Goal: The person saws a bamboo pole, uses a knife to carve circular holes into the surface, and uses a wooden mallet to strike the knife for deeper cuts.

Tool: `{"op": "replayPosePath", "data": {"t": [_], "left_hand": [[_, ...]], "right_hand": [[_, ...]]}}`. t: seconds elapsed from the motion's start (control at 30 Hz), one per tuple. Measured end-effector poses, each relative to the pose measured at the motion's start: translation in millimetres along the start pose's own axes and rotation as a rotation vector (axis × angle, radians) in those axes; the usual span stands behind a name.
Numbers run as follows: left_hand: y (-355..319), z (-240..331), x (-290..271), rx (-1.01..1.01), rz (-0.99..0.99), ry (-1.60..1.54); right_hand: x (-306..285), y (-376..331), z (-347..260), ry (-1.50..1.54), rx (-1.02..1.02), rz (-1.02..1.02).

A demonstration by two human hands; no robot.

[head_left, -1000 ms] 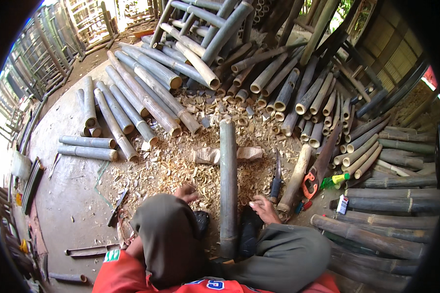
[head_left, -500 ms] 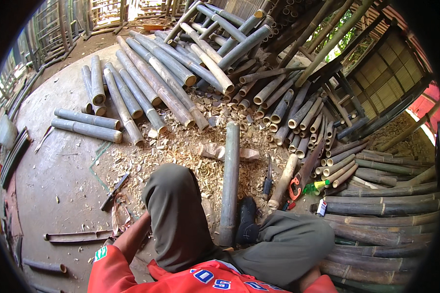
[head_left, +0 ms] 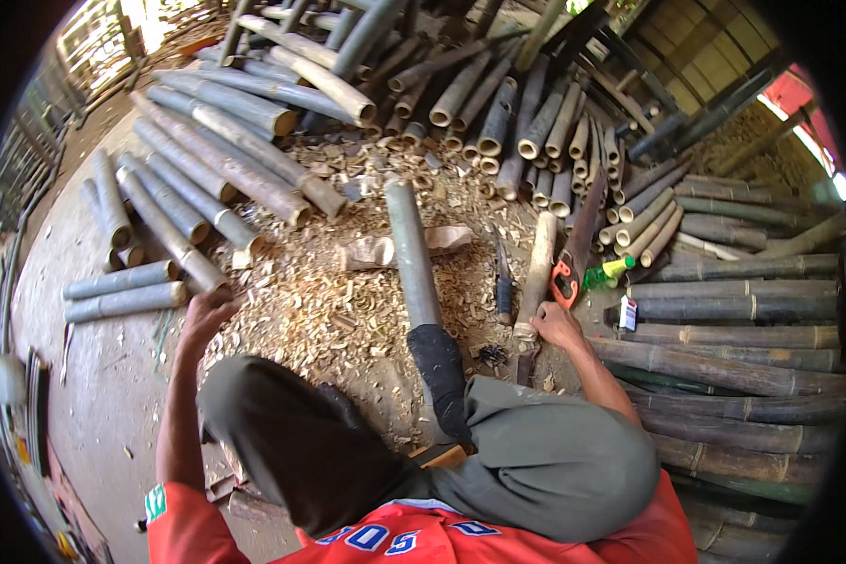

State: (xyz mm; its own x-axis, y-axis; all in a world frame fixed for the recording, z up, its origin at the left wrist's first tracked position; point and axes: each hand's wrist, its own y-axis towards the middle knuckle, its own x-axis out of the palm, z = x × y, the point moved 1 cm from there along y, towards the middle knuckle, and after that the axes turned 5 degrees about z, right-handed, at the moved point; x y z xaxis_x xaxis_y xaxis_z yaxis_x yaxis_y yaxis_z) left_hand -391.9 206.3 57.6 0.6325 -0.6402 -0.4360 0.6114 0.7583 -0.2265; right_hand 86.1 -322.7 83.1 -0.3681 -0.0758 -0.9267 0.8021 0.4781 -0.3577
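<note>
Nearest are a seated person's bent knees (head_left: 559, 461) in grey trousers, with a black-covered foot (head_left: 437, 371) lying along a thick bamboo pole (head_left: 408, 244) that points away from the body and crosses a pale wood block (head_left: 456, 238). The right hand (head_left: 556, 323), fingers curled, is at the near end of a shorter pale pole (head_left: 538, 263); whether its grip closes on anything cannot be told. The left hand (head_left: 211, 312), fingers bent, is beside the tip of a grey pole (head_left: 172, 230) (its grip is equally unclear). Between the hands lie wood shavings (head_left: 315, 329) and a dark-handled knife (head_left: 505, 297). Right of the shorter pale pole are an orange-handled saw (head_left: 563, 282) and a green bottle (head_left: 600, 274). Farther off, more bamboo poles (head_left: 221, 162) spread across the floor (head_left: 94, 376)
</note>
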Motion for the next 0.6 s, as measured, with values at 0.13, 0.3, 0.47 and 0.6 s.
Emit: {"op": "replayPosePath", "data": {"t": [0.13, 0.3, 0.47, 0.6], "left_hand": [[-36.9, -43.0, -36.5, -0.354, 0.025, 0.053], [-85.4, -120.0, -63.2, -0.416, 0.022, 0.289], [-179.4, -149.4, -89.2, -0.786, -0.073, 0.546], [-287.4, -172.3, -47.9, -0.721, -0.161, 0.628]], "right_hand": [[27.9, 52.1, 25.9, 0.096, 0.155, 0.123], [96.4, 81.2, 126.7, 0.301, 0.29, 0.07], [113.6, 105.4, 117.9, 0.437, 0.527, 0.051], [112.0, 132.5, 75.2, 0.317, 0.41, 0.05]]}}
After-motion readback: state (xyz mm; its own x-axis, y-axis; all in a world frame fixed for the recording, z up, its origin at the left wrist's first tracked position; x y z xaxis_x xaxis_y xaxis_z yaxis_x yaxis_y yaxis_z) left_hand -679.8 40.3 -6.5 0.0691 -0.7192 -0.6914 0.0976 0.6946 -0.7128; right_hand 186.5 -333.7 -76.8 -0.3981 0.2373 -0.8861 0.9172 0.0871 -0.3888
